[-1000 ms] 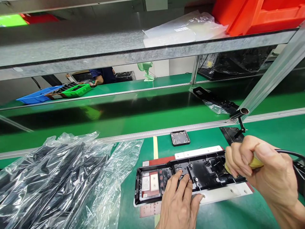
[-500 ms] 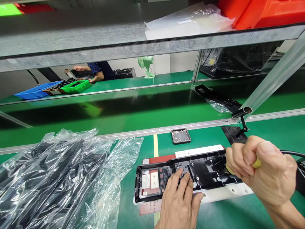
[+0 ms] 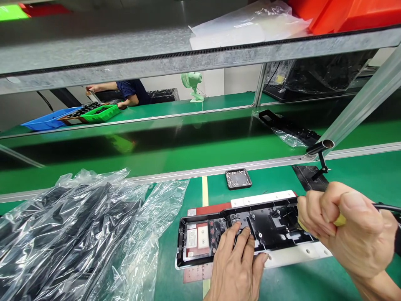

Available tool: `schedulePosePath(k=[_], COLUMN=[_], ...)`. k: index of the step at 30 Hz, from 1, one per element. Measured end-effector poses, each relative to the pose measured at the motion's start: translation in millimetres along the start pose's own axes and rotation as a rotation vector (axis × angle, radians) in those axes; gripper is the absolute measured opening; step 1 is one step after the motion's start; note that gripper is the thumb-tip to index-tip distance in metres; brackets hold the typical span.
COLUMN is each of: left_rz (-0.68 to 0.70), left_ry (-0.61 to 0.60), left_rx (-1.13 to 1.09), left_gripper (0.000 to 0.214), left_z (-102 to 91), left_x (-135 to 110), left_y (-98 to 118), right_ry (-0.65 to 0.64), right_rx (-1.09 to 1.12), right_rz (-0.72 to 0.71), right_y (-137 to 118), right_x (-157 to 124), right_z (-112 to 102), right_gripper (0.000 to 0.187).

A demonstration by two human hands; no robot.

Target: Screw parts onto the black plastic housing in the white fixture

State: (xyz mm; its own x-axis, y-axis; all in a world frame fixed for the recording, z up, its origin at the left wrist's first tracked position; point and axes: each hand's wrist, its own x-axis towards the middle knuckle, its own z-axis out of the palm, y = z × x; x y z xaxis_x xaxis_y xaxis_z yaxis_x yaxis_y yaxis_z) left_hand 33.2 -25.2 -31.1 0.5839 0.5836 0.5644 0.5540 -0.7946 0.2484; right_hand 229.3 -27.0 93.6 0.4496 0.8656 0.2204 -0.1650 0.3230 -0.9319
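Observation:
A long black plastic housing (image 3: 266, 228) lies open side up in a fixture with white bars (image 3: 285, 255) and a reddish-brown base plate (image 3: 197, 274). My left hand (image 3: 236, 263) rests flat on its middle, fingertips inside the shell and thumb by the near edge, holding nothing. Over the right end of the housing, my right hand (image 3: 351, 225) is wrapped around a yellow corded electric screwdriver (image 3: 340, 219). Most of that tool and its tip are hidden by the hand. A small black tray (image 3: 238, 179) of screws sits behind the fixture.
Clear plastic bags with black parts (image 3: 78, 238) cover the left. A tube-shaped tool holder (image 3: 319, 148) stands by the slanted post (image 3: 360, 96). Another black housing (image 3: 285, 125) lies on the green surface beyond. A co-worker's arms (image 3: 125, 94) are near a green bin (image 3: 102, 113).
My right hand has shifted very slightly right and down with the electric screwdriver. The left hand and the housing stay in place. The co-worker's hand at the back has moved a little left.

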Motion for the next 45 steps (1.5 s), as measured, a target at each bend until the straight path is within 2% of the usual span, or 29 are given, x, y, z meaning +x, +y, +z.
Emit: schedulePosePath(k=[7, 13, 18, 29, 38, 45], left_rz=[-0.08, -0.065, -0.051, -0.05, -0.023, -0.02], left_ry=[0.076, -0.002, 0.037, -0.011, 0.008, 0.016], left_rx=[-0.041, -0.005, -0.017, -0.001, -0.019, -0.013], left_gripper=[0.031, 0.03, 0.03, 0.029, 0.028, 0.027], left_z=[7.0, 4.5, 4.1, 3.5, 3.2, 5.8], left_x=[0, -2, 0, -3, -1, -3], left_y=[5, 5, 3, 2, -1, -1], right_ry=[-0.013, -0.023, -0.024, -0.011, -0.108, -0.306], right_rx=[0.003, 0.004, 0.016, 0.006, 0.015, 0.016], right_rz=[0.012, 0.023, 0.033, 0.028, 0.013, 0.009], right_y=[-2, -2, -2, -2, -1, -3], right_x=[0, 3, 2, 1, 1, 6], right_z=[0, 1, -1, -2, -8, -23], right_gripper=[0.05, 0.051, 0.05, 0.052, 0.046, 0.041])
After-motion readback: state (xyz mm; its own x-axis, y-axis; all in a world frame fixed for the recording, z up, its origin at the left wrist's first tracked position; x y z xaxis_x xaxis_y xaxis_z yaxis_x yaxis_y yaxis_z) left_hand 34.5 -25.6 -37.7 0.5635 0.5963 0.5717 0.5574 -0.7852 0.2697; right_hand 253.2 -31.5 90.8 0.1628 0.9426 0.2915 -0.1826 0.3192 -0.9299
